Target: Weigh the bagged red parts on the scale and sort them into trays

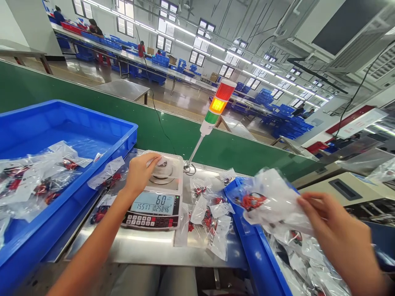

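Nearest to the camera, the right hand (339,242) is low on the right side. Its grip is closed on the edge of a clear bag (271,201), which it lifts above the right blue crate (256,255). The bag is blurred, but a small red part shows inside it. Under the hand, this crate is full of more bags of the same kind.

On the left side stands the left blue crate (61,213). Several packed bags (37,176) lie on its floor, with red and black parts inside them.

Between the two crates is the steel desk (148,246). Loose bags (212,213) lie on it just beside the right crate, and a few more lie near the left crate.

In the middle of the desk stands a counting scale (154,209), and its display shows 60 as the large number. The left hand (140,172) rests on the round pan of the scale, fingers bent over the top. I cannot tell if its grip is closed on something or only laid flat, because the fingers cover that place.

Behind the scale, a signal lamp (217,105) leans on a thin pole, with red, amber and green sections. Behind it runs a green belt (92,111) across the view. Far away, other people (94,28) are at long desks with many blue crates.
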Available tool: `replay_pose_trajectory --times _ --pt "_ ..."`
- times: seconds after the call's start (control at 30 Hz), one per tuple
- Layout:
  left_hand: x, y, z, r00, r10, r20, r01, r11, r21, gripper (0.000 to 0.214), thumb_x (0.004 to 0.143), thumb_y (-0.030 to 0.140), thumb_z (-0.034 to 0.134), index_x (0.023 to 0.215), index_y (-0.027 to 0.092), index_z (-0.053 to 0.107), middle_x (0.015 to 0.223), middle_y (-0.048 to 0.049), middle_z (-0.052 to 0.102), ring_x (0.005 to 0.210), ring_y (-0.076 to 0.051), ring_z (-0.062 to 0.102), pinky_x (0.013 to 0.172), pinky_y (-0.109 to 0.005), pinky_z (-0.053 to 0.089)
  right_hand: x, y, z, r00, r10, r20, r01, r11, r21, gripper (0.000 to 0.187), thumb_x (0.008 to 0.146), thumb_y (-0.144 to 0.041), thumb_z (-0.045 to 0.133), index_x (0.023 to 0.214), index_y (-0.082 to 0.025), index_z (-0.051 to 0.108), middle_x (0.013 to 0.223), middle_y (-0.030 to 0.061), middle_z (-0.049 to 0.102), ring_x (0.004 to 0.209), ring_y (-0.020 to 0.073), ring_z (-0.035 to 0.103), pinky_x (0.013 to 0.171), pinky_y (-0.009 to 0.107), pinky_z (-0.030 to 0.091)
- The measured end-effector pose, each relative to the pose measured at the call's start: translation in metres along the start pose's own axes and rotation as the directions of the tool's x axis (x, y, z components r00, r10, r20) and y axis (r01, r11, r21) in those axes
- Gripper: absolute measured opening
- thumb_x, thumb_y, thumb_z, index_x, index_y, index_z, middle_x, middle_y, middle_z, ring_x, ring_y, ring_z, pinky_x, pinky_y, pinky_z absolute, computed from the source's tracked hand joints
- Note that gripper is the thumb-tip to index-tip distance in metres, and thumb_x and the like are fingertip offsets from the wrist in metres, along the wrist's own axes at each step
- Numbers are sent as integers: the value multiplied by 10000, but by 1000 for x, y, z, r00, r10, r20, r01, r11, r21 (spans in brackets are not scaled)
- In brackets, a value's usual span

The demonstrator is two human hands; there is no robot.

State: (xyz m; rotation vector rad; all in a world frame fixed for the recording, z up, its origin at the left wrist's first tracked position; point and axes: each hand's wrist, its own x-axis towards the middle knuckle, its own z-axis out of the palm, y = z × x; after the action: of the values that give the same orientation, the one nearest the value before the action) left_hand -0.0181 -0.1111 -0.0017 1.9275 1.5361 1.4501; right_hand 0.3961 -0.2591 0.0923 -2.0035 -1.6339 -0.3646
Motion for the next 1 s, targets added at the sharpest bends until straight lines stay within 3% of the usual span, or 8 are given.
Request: replay_pose_trajectory --times 0.1,0.23,0.43,0.5,0.57,0.7,0.87,1.0 --pt "5 2 -3 999 -28 -43 27 1000 -14 285 877 387 552 866 203 769 945 -57 799 894 -242 725 841 -337 540 12 -34 27 988 -150 41 149 989 9 447 973 -624 345 948 -271 619 760 67 760 636 294 718 542 359 479" --pt "12 9 -9 992 -68 -103 65 997 -32 244 868 357 580 863 202 768 933 -44 800 873 -227 723 830 -319 545 16 -37 51 953 -294 72 300 950 -88 464 1029 -522 293 967 -234 652 684 35 729 488 225 628 488 302 357" --pt "-6 57 32 927 41 -374 -81 992 -93 253 989 273 503 988 185 741 1018 -57 783 956 -205 724 904 -351 566 47 -59 39 991 -120 -66 131 970 205 318 977 -494 441 892 -237 608 724 27 740 573 219 696 580 304 471" --pt "-35 75 70 945 206 -256 -235 968 -88 300 1027 211 419 1087 187 712 1113 -75 767 1116 -201 693 1042 -401 527 66 -84 36 986 -124 -115 154 938 309 258 958 -462 489 895 -237 599 743 26 735 609 216 704 625 310 508" --pt "-72 85 113 921 386 49 -382 921 -78 356 1029 133 346 1189 147 664 1205 -117 734 1224 -201 644 1177 -469 425 83 -115 39 966 -194 -170 246 894 376 198 954 -408 513 917 -233 599 769 27 733 650 208 706 645 299 518" --pt "-141 84 172 845 469 257 -461 882 -95 175 878 315 729 952 159 705 1069 -102 776 1084 -278 721 1045 -490 560 89 -171 70 894 -437 -98 429 772 470 140 984 -282 477 972 -226 605 870 38 750 809 202 724 738 286 522" --pt "-175 73 159 847 412 335 -411 908 -80 266 845 356 765 1020 181 669 1167 -87 744 1182 -279 674 1059 -460 557 60 -174 104 745 -641 183 482 708 516 162 1016 -292 485 1016 -237 637 1016 32 767 928 201 725 834 296 505" --pt "-171 80 125 871 371 322 -341 928 -147 139 948 183 604 1082 179 640 1178 -66 725 1229 -238 631 1097 -410 525 45 -114 89 879 -441 183 351 856 379 261 1011 -402 443 966 -249 650 954 20 769 889 218 731 782 309 499"
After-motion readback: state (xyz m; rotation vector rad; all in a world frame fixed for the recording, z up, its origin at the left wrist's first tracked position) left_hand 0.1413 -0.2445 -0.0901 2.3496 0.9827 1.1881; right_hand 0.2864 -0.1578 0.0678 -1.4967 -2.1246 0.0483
